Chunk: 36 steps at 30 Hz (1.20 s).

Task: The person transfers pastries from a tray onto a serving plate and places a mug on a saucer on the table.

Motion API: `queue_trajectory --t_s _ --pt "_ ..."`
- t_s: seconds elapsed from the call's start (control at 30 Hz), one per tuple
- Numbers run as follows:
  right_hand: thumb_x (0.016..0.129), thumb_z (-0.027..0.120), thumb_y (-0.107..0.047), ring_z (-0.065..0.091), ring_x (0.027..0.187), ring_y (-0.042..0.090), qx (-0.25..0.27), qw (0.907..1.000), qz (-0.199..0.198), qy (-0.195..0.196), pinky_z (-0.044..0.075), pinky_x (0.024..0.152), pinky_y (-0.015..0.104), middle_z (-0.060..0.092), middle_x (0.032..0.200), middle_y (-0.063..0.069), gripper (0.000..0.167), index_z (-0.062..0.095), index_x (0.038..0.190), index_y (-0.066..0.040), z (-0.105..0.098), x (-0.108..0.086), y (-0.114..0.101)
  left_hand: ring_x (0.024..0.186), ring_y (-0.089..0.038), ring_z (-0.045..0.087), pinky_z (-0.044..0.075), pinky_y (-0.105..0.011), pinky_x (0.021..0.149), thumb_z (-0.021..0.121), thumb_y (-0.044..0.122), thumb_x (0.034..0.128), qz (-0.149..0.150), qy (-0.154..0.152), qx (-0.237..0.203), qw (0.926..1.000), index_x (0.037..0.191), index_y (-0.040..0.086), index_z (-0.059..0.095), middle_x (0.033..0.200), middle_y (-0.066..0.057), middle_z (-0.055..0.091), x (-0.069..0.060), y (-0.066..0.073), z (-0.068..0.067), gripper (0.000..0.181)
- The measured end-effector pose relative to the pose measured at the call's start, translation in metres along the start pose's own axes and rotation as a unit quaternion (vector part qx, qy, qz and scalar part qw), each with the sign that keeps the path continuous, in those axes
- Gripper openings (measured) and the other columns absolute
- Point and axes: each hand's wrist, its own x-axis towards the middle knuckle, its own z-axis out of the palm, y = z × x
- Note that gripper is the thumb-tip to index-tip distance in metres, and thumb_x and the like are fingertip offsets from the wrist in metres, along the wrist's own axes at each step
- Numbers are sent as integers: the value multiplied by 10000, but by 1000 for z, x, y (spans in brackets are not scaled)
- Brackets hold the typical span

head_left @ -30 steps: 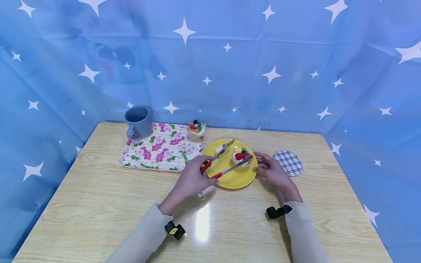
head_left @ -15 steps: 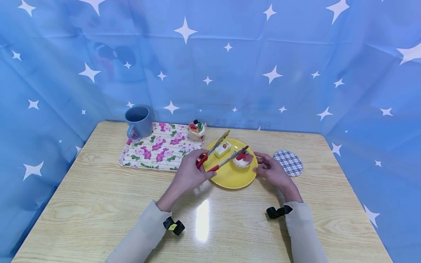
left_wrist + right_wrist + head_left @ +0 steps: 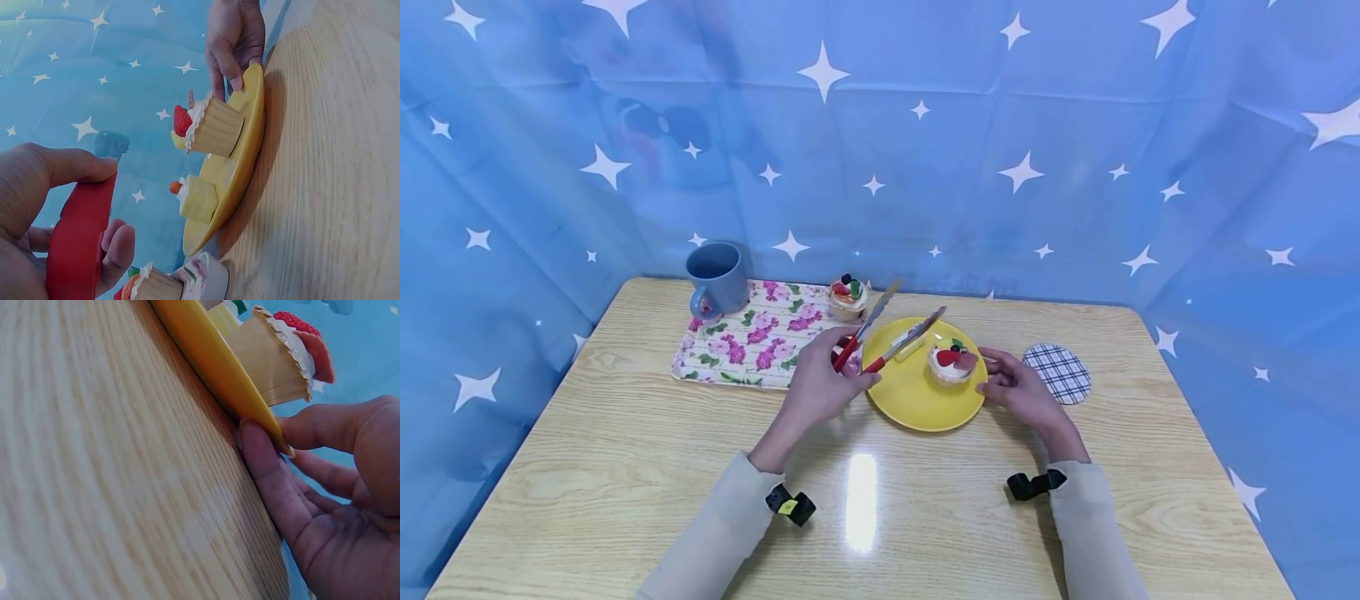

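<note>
My left hand [image 3: 820, 379] grips a pair of tongs [image 3: 916, 332] by the red handles, with the metal arms spread apart. In the head view their tips hang over the left part of a yellow plate [image 3: 925, 408] and nothing is between them. On that plate sit a cupcake [image 3: 952, 364] topped with a strawberry and a small square of cake [image 3: 200, 200]; one tong arm partly hides the cake from the head camera. My right hand [image 3: 1021, 392] pinches the plate's right rim, thumb and fingers on either side in the right wrist view.
Left of the plate lies a floral tray [image 3: 760, 342], bearing a blue mug [image 3: 721, 279] at its back left and another cupcake [image 3: 847, 300] at its back right. A checked round coaster [image 3: 1057, 373] lies right of the plate. A starry curtain [image 3: 880, 142] hangs behind the table.
My left hand has drawn the tongs back leftward, off the cupcake on the plate, which stays in place. My right hand has kept its hold on the rim.
</note>
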Motion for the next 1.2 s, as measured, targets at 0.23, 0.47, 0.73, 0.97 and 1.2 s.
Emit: queue_trajectory --t_s 0.23,0.47,0.73,0.97,1.2 --pt "974 664 -114 611 1000 181 9 10000 -6 -12 548 781 238 553 1370 221 683 368 1589 -155 0 0 -1 711 -199 577 519 -302 619 885 267 806 -38 123 -69 9999 1444 132 545 1143 -133 644 5 -6 -7 735" --pt "978 662 -121 609 1013 199 -3 10000 5 0 549 784 239 553 1378 217 682 365 1590 -159 0 -1 -1 761 -212 582 526 -283 622 884 252 810 -132 304 -2 9995 1454 124 538 1210 -103 616 9 -11 -10 742" --pt "978 663 -119 600 1031 220 1 10000 29 27 547 788 233 550 1386 217 678 369 1588 -155 0 -1 -1 908 -251 595 573 -320 715 873 294 816 -383 372 223 9983 1460 118 526 1285 -111 605 14 -20 -15 753" --pt "975 663 -117 603 1035 220 25 10000 28 31 552 795 238 552 1384 214 678 372 1586 -157 0 -1 0 752 -223 583 515 -305 596 865 268 828 -367 484 205 9979 1456 121 520 1242 -157 615 18 -28 -20 731" --pt "973 669 -122 609 1027 203 11 10000 -7 40 549 795 237 557 1382 215 679 376 1584 -160 0 0 1 742 -202 599 512 -261 606 861 247 830 -251 629 180 9975 1457 73 510 1234 -183 594 22 -36 -23 740"
